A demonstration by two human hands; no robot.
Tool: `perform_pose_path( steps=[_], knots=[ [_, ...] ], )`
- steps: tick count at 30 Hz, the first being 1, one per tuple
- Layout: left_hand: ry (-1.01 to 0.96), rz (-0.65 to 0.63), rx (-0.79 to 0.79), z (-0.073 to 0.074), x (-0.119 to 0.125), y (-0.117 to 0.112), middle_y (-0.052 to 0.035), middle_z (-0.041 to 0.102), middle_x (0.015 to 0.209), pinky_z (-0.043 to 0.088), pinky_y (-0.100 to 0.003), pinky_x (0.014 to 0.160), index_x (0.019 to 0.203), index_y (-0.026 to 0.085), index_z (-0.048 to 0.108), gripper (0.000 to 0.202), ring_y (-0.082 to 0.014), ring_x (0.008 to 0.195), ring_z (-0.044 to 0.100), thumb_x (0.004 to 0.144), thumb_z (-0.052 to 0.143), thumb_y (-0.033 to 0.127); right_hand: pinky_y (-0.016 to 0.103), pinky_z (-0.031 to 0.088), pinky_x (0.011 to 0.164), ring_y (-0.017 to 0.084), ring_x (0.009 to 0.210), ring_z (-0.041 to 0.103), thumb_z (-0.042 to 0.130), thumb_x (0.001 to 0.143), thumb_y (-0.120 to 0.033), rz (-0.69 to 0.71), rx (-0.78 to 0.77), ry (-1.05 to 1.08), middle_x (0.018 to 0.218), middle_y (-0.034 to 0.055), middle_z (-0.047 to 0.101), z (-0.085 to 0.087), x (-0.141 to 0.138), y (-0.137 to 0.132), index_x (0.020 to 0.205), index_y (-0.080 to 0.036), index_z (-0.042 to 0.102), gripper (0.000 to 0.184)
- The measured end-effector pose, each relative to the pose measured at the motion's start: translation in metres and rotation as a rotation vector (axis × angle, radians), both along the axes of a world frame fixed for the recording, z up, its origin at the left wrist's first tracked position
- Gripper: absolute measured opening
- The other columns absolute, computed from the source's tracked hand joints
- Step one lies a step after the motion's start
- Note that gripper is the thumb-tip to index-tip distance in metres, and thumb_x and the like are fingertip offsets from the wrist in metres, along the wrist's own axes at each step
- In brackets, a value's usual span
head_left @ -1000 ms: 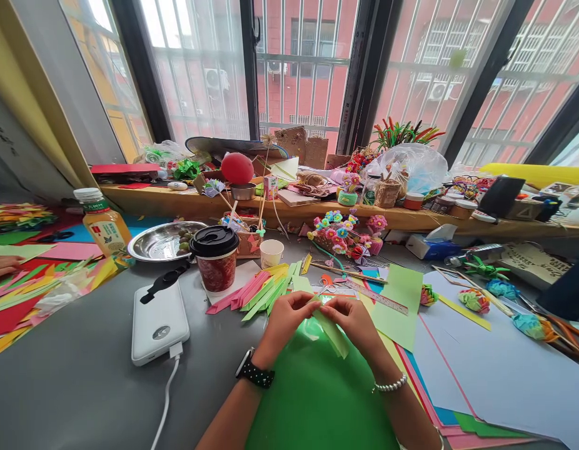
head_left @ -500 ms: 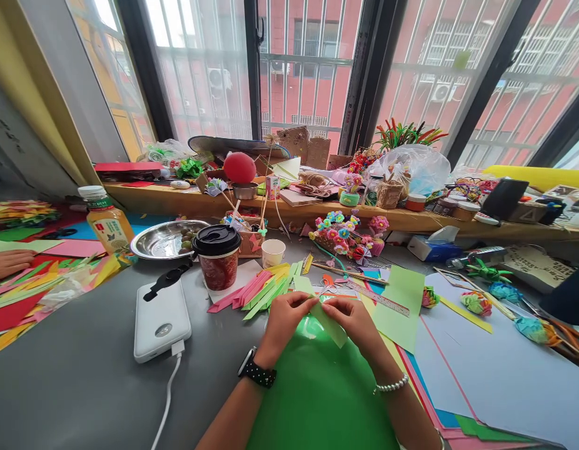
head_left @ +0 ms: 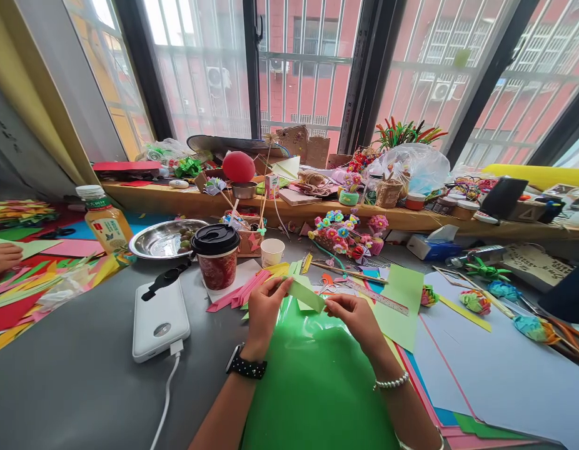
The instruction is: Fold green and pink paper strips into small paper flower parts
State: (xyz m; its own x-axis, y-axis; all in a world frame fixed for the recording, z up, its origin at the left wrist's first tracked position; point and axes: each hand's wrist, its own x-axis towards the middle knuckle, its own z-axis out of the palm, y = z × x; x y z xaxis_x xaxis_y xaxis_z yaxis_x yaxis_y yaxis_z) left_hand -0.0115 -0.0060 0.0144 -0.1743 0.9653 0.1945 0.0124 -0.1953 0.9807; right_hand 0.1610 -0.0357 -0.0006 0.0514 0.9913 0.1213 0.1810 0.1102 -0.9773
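A light green paper strip (head_left: 306,296) is stretched between my two hands, above a glossy green sheet (head_left: 317,381). My left hand (head_left: 266,309) pinches its left end between thumb and fingers. At the strip's lower right end, my right hand (head_left: 352,315) has its thumb and fingers closed on the paper. Beyond the hands lie scissors with orange handles (head_left: 327,282) and a ruler (head_left: 381,299). Folded pink paper strips (head_left: 245,290) are beside my left hand, with green and yellow ones partly hidden behind it. A green paper sheet (head_left: 402,306) lies to the right.
On the left are a white power bank (head_left: 159,325) with a cable, a lidded coffee cup (head_left: 217,259), a metal plate (head_left: 149,240) and a juice bottle (head_left: 106,219). Another person's hand (head_left: 3,257) rests at far left. White sheets (head_left: 505,369) and paper flowers (head_left: 476,302) lie right.
My left hand has shifted left and now holds the strip's left end. The strip has swung up toward level, and my hands are further apart.
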Motion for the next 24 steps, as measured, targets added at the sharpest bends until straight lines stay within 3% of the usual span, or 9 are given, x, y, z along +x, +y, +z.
perform_pose_path(
  steps=[4,9,12,16,21,24],
  knots=[
    [-0.008,0.016,0.007,-0.002,0.0,0.0,-0.0005,0.063,0.068,0.043,-0.022,0.06,0.073,0.014,0.065,0.03,-0.0133,0.064,0.055,0.06,0.064,0.041,0.032,0.049,0.063,0.02,0.063,0.062,0.059,0.066,-0.041,-0.056,0.008,-0.019,0.065,0.0069,0.067,-0.001,0.001,0.0,0.072,-0.014,0.065,0.029],
    [-0.079,-0.069,-0.029,-0.001,0.004,-0.001,-0.0016,0.063,0.072,0.044,-0.023,0.061,0.075,0.013,0.064,0.031,-0.0135,0.066,0.056,0.062,0.063,0.042,0.032,0.048,0.061,0.021,0.069,0.061,0.052,0.072,-0.04,-0.256,0.139,-0.133,0.076,0.0092,0.067,0.002,-0.001,-0.001,0.078,-0.015,0.063,0.028],
    [-0.031,-0.165,-0.022,-0.001,0.01,-0.004,-0.0017,0.064,0.071,0.044,-0.023,0.062,0.074,0.013,0.063,0.028,-0.0136,0.066,0.057,0.063,0.063,0.039,0.03,0.049,0.064,0.021,0.076,0.061,0.052,0.073,-0.04,-0.139,0.186,-0.14,0.086,0.009,0.066,0.006,-0.005,-0.004,0.083,-0.016,0.062,0.028],
    [0.119,-0.265,0.037,0.001,0.013,-0.008,-0.0027,0.064,0.071,0.045,-0.024,0.062,0.074,0.014,0.063,0.025,-0.015,0.067,0.058,0.069,0.058,0.038,0.027,0.048,0.064,0.018,0.071,0.061,0.053,0.075,-0.034,-0.004,0.233,-0.219,0.077,0.005,0.066,0.007,-0.008,-0.006,0.077,-0.018,0.063,0.019],
    [0.496,-0.132,0.364,0.001,0.001,-0.002,-0.0044,0.065,0.092,0.042,-0.032,0.081,0.092,0.02,0.063,0.024,-0.0184,0.088,0.057,0.072,0.057,0.032,0.028,0.046,0.065,0.018,0.071,0.058,0.05,0.078,-0.025,-0.072,0.387,-0.513,0.075,0.0042,0.064,0.003,-0.007,-0.005,0.076,-0.019,0.063,0.014],
    [0.752,-0.17,0.546,-0.002,-0.002,0.001,-0.0039,0.066,0.087,0.038,-0.038,0.084,0.088,0.024,0.065,0.017,-0.0193,0.085,0.056,0.073,0.057,0.029,0.029,0.044,0.066,0.019,0.073,0.057,0.048,0.08,-0.021,-0.083,0.478,-0.654,0.074,0.0046,0.063,0.002,-0.008,-0.005,0.078,-0.02,0.063,0.015]
  ],
)
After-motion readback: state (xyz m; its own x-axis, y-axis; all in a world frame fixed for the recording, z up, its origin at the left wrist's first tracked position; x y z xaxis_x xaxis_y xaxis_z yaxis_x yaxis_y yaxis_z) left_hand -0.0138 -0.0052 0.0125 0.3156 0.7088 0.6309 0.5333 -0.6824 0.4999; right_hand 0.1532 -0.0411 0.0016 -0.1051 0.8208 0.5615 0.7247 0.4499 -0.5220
